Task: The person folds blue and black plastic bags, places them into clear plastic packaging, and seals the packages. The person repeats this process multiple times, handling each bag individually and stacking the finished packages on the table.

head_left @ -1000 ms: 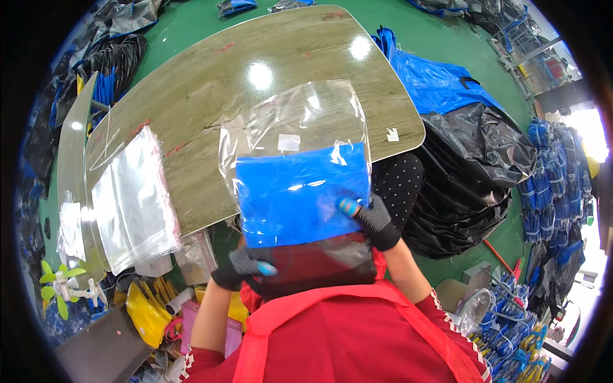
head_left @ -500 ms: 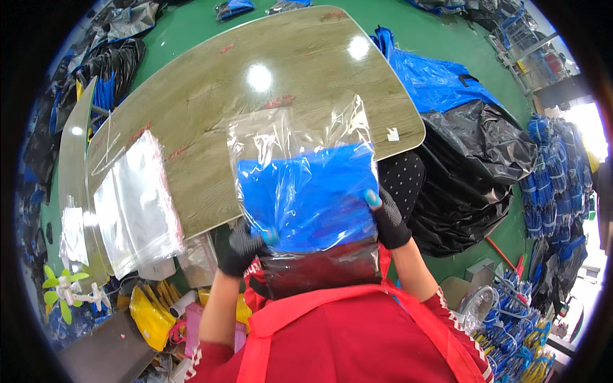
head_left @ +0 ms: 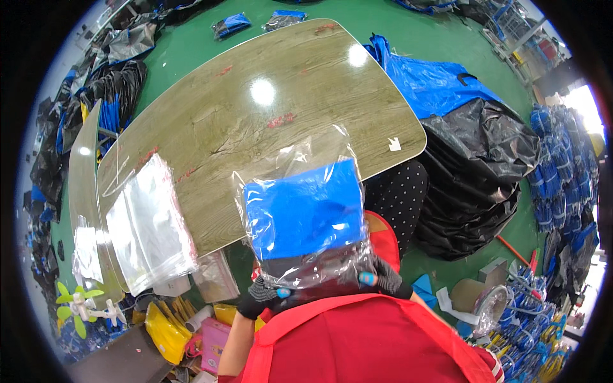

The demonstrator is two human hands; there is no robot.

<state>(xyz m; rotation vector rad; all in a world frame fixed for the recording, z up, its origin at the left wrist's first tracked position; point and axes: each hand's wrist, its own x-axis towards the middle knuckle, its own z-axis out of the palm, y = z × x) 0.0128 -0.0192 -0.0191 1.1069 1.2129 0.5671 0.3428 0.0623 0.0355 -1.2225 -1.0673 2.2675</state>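
A clear plastic bag holding a folded blue and black cover (head_left: 304, 207) rests between my hands, close to my body, over the near edge of the table. My left hand (head_left: 263, 295), in a grey and black glove with bare fingertips, grips its lower left corner, thumb on top. Its lower right corner is pinched by my right hand (head_left: 383, 281), gloved alike. The fingers beneath the bag are hidden. The bag's loose open end (head_left: 319, 150) spreads crinkled over the wood-grain table (head_left: 211, 121).
A stack of clear bags (head_left: 152, 223) lies at the table's left. Beyond the right edge, a large blue and black cover (head_left: 476, 147) heaps on the green floor. Two packed bundles (head_left: 231, 25) lie past the far edge. A small green fan (head_left: 80, 306) stands lower left.
Both hands have slid down to the bag's near corners, and the bag has come closer to my body. The right hand has moved from its side edge to the lower corner.
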